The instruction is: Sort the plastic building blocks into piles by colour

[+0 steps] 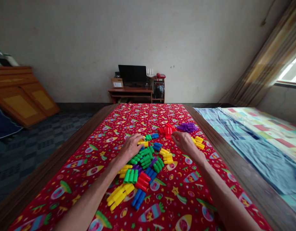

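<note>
A heap of plastic building pieces [140, 166] in yellow, green, blue, red and purple lies on a red patterned cloth [95, 166] over a table. My left hand [130, 147] rests at the heap's far left edge, fingers curled on a yellow piece [143, 143]. My right hand [185, 141] hovers palm down to the right, fingers bent toward a red cluster [167, 130]; whether they hold anything is hidden. Yellow pieces [198, 142] lie just right of that hand, and a purple cluster [187, 127] sits beyond it.
The table's wooden edge [236, 166] borders a bed with striped bedding [256, 141] on the right. A desk with a monitor [132, 75] stands at the far wall. A wooden cabinet [22, 96] leans at the left, over dark checked flooring.
</note>
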The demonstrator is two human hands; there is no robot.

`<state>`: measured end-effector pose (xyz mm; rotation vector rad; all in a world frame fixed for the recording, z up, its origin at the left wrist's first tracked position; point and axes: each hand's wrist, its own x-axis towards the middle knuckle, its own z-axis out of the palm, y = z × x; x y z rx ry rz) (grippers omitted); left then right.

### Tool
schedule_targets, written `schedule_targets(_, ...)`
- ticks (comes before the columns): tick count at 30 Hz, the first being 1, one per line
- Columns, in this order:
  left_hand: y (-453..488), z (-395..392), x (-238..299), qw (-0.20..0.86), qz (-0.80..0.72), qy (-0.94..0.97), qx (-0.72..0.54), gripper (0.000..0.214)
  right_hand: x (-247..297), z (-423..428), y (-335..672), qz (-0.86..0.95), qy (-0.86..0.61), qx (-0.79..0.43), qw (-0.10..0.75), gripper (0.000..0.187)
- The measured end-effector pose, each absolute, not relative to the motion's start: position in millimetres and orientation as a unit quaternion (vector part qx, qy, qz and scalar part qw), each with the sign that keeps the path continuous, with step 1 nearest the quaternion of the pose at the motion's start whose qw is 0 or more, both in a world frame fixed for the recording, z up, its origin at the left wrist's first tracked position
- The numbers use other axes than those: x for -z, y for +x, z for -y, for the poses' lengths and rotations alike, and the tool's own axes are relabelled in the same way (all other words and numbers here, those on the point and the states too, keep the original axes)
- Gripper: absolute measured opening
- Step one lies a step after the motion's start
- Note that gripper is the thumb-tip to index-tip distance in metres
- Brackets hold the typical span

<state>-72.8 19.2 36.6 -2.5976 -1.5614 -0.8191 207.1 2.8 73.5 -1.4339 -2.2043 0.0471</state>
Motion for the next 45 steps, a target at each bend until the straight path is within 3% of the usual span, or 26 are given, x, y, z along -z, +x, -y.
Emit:
schedule_targets(7,-70,-19,-20,-0.073,0.492,-0.838,0.226,0.041,-58,17,157,0.865,-0.429,-0.083,0.246,0.020)
schedule_targets(16,-77,-22,-11,-0.079,0.420,-0.859,0.282,0.045,-60,20,158,0.864,-0.420,-0.092,0.261,0.014)
schedule_targets(22,-74,-24,-20,-0.095,0.447,-0.822,0.339,0.026,-48,17,156,0.857,-0.402,-0.089,0.311,0.024)
schedule_targets(25,-67,-21,-24,-0.168,0.444,-0.797,0.373,0.025,-41,14,154,0.866,-0.362,-0.101,0.329,0.036)
schedule_targets(32,-54,-10,-31,-0.331,0.441,-0.751,0.363,0.033,-46,19,149,0.896,-0.358,-0.130,0.230,0.032)
schedule_targets(39,-57,-7,-34,-0.472,0.424,-0.685,0.359,0.043,-55,26,148,0.928,-0.319,-0.086,0.175,0.057)
schedule_targets(45,-55,-3,-35,-0.470,0.400,-0.696,0.368,0.037,-42,21,146,0.905,-0.360,-0.119,0.192,0.037)
